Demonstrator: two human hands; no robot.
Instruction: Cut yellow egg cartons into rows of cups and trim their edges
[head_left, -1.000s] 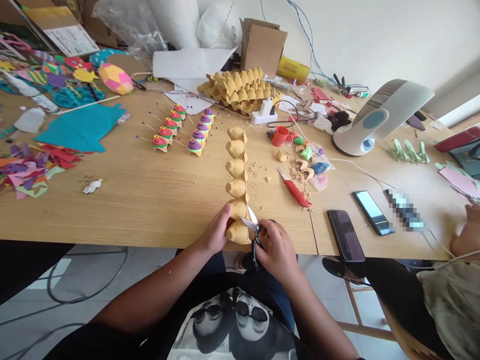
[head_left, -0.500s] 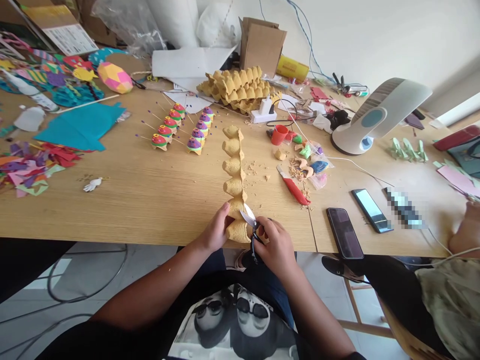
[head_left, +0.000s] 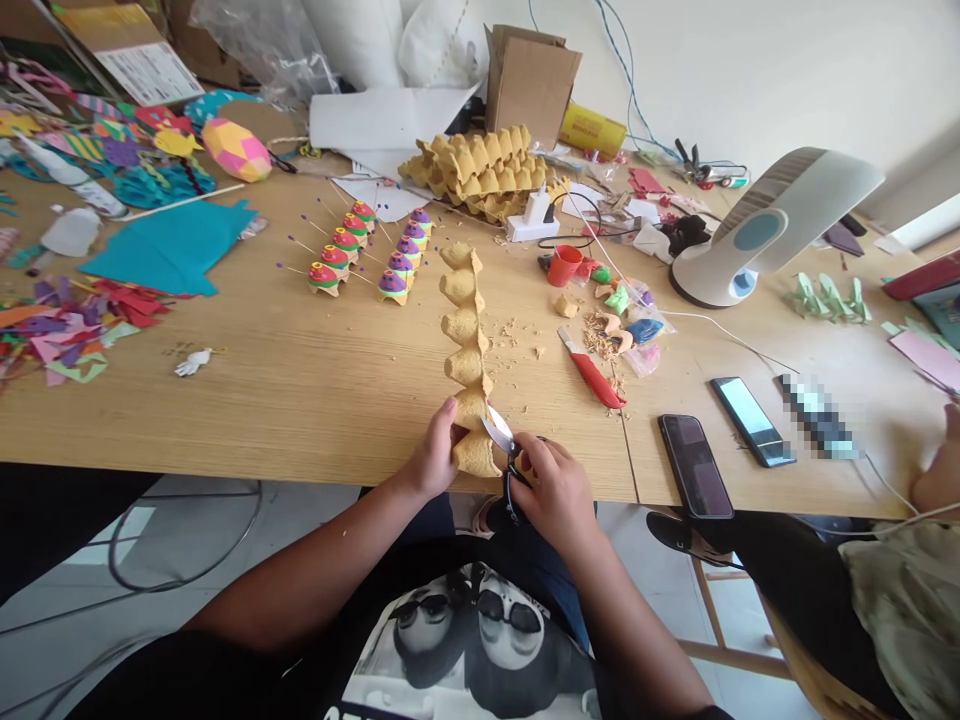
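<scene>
A strip of yellow egg-carton cups [head_left: 465,328] runs away from me at the table's front edge. My left hand [head_left: 435,455] grips its near end from the left, thumb on top. In my right hand [head_left: 553,492] are black-handled scissors [head_left: 498,430], their blades parted a little against the strip's right side between the two nearest cups. Beyond the strip, to the left, stand two painted carton rows, one red and green [head_left: 345,243], one purple [head_left: 405,257], with thin pins sticking out.
Stacked yellow cartons [head_left: 480,170] lie at the back. Right of the strip are a red-handled knife [head_left: 592,378], a red cup [head_left: 564,265], phones [head_left: 695,466] and a white fan-like device [head_left: 765,235]. Another person's arm [head_left: 937,465] rests at the far right.
The view has shifted slightly, moving the table items a little to the right. The far end of the strip leans slightly more to the left. Both hands keep their holds.
</scene>
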